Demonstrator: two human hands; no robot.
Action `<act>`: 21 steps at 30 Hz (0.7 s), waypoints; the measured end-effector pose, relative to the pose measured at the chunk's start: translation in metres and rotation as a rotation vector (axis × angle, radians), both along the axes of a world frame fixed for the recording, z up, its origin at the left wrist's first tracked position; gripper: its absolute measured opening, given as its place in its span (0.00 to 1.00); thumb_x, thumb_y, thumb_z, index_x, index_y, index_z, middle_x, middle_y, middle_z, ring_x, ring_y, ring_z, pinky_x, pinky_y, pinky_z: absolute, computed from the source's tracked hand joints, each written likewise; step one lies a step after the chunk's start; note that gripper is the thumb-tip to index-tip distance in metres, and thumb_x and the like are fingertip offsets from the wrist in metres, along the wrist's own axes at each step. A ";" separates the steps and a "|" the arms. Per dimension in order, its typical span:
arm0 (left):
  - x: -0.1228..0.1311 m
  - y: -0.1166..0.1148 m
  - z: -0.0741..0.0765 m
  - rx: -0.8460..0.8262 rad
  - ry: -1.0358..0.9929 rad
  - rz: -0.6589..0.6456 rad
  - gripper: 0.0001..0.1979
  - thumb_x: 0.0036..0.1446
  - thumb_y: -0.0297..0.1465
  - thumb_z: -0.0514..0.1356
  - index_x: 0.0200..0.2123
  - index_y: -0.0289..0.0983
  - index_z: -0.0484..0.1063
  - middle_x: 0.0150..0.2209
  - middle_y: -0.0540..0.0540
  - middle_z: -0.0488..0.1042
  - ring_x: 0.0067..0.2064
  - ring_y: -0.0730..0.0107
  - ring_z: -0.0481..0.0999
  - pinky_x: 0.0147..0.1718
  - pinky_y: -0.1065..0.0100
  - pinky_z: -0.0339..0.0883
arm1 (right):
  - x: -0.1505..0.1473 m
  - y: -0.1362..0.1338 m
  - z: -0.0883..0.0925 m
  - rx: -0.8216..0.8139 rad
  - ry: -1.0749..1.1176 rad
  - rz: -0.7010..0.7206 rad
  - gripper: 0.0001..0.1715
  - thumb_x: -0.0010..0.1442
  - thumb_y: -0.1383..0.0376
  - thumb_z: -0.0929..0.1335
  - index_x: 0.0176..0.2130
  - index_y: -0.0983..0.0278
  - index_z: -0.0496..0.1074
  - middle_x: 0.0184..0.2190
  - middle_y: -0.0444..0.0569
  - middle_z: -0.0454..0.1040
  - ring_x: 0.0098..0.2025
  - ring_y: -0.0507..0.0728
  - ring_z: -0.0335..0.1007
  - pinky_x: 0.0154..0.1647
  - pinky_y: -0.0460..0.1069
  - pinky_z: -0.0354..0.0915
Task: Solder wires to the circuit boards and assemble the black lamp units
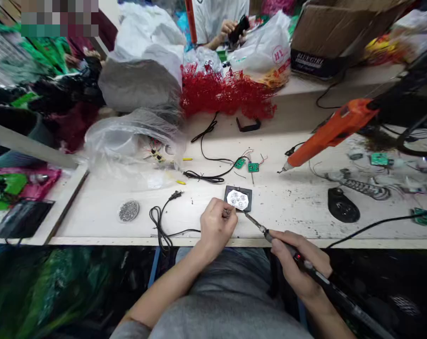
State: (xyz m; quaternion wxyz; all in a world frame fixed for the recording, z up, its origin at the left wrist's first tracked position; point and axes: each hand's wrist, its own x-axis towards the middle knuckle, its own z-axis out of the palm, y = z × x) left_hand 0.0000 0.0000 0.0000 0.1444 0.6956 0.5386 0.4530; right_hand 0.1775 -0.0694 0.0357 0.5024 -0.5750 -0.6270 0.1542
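Left hand (216, 227) between cable (176, 194), LED board (238, 199)

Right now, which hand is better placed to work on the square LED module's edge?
Right, probably: the right hand holds the soldering iron, its tip beside the LED module, while the left hand pinches the module's corner.

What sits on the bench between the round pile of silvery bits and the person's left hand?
A coiled black cord with a plug, seen in the head view, between the silvery pile and the left hand.
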 end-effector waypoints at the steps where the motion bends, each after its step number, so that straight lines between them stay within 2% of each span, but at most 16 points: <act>1: 0.000 0.000 -0.001 0.003 -0.001 0.000 0.06 0.57 0.22 0.63 0.30 0.38 0.71 0.29 0.52 0.73 0.27 0.77 0.73 0.27 0.76 0.68 | 0.001 0.000 -0.002 0.000 -0.013 0.005 0.06 0.66 0.66 0.70 0.43 0.59 0.79 0.34 0.44 0.81 0.27 0.50 0.77 0.34 0.45 0.75; 9: 0.002 -0.001 -0.008 0.073 0.043 0.007 0.06 0.60 0.22 0.61 0.32 0.38 0.72 0.31 0.49 0.74 0.30 0.73 0.75 0.29 0.73 0.69 | 0.008 0.005 -0.004 0.032 -0.107 0.098 0.08 0.66 0.68 0.70 0.44 0.60 0.78 0.34 0.45 0.81 0.28 0.52 0.78 0.34 0.46 0.76; 17: 0.006 0.003 -0.004 0.161 0.140 0.047 0.08 0.58 0.22 0.60 0.29 0.38 0.70 0.28 0.49 0.73 0.32 0.68 0.73 0.32 0.68 0.66 | 0.005 0.007 -0.004 0.065 -0.138 0.115 0.08 0.66 0.70 0.69 0.45 0.61 0.76 0.35 0.45 0.81 0.32 0.52 0.79 0.37 0.45 0.76; 21: 0.006 0.003 -0.005 0.161 0.145 0.045 0.08 0.58 0.21 0.60 0.30 0.39 0.70 0.28 0.49 0.73 0.32 0.68 0.72 0.32 0.68 0.66 | 0.004 0.009 -0.004 0.077 -0.126 0.111 0.07 0.67 0.69 0.69 0.44 0.61 0.76 0.34 0.45 0.81 0.30 0.51 0.79 0.36 0.45 0.76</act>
